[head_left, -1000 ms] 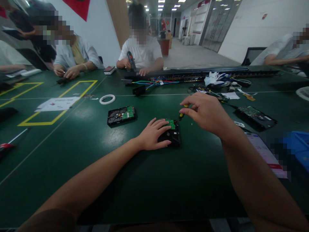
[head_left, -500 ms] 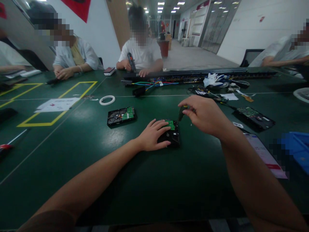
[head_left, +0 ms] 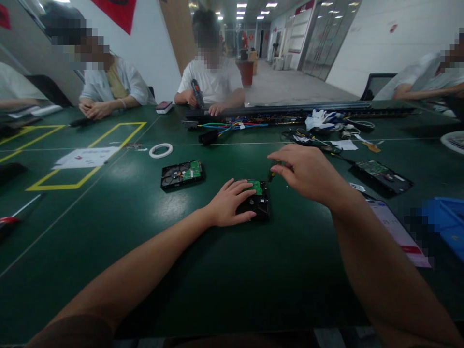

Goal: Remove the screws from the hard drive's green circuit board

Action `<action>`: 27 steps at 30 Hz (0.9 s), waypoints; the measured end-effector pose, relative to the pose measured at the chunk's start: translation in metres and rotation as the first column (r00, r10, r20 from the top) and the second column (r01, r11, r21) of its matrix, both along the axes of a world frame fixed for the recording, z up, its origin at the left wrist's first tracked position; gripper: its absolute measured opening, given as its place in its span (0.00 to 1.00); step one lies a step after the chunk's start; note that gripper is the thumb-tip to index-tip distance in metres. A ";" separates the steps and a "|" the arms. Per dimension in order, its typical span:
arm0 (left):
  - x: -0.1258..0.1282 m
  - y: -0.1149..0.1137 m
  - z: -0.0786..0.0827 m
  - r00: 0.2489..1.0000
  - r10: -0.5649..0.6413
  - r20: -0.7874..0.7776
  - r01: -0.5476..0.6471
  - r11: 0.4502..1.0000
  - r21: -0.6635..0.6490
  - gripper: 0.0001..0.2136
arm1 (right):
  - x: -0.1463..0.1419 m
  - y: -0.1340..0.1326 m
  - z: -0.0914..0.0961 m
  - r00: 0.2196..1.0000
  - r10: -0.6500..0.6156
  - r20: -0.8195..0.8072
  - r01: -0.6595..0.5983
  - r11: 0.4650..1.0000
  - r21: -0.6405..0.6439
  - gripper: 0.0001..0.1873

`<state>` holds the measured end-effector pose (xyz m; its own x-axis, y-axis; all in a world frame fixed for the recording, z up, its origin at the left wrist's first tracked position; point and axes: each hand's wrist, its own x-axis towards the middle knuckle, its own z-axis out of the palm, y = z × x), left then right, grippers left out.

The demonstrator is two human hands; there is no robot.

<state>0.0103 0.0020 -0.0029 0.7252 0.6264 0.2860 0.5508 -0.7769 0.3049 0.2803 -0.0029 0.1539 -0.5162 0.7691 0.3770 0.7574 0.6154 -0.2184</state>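
A black hard drive (head_left: 264, 205) lies on the green table with its green circuit board partly showing. My left hand (head_left: 234, 203) rests flat across its left part, fingers spread and thumb near the front edge. Above the drive's far right corner, my right hand (head_left: 300, 171) is closed in a pinch round a small, short screwdriver (head_left: 271, 175). Its tip points down at that corner; whether it touches a screw is too small to tell. Tiny light specks (head_left: 286, 187), perhaps screws, lie just right of the drive. A second hard drive (head_left: 181, 175) lies to the left, circuit board up.
Another hard drive (head_left: 382, 178) lies at right, near a phone (head_left: 397, 232) and a blue bin (head_left: 445, 222). A tape roll (head_left: 161, 151), cables (head_left: 232, 126) and white gloves (head_left: 322, 120) lie farther back. A red-handled screwdriver (head_left: 9, 221) is far left. Several people sit around the table.
The small screwdriver has turned slightly between my right fingers, and less of its handle shows. My left hand and the hard drive stay in place.
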 end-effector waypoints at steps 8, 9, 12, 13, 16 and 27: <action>0.000 0.000 -0.002 1.000 -0.009 0.010 0.008 1.000 0.024 0.33 | -0.001 -0.003 -0.002 0.996 0.080 0.034 -0.082 0.996 0.032 0.17; 0.000 0.000 -0.002 1.000 -0.008 0.008 0.008 1.000 0.025 0.33 | -0.001 -0.002 -0.002 0.996 0.077 0.036 -0.079 0.996 0.033 0.16; 0.000 0.000 -0.002 1.000 -0.010 0.005 0.010 1.000 0.029 0.33 | 0.000 0.000 -0.003 0.998 0.059 0.029 -0.060 0.998 0.035 0.15; -0.001 0.000 -0.002 1.000 -0.012 0.004 0.012 0.999 0.030 0.33 | 0.000 0.001 -0.003 0.998 0.053 0.025 -0.054 0.998 0.040 0.15; -0.001 0.001 -0.003 1.000 -0.014 0.003 0.014 0.999 0.033 0.33 | 0.001 0.001 -0.002 0.998 0.069 0.000 -0.069 0.997 0.032 0.16; -0.001 0.001 -0.003 1.000 -0.007 0.008 0.006 1.000 0.012 0.34 | -0.002 -0.004 0.001 0.996 0.052 -0.071 -0.054 0.998 -0.015 0.09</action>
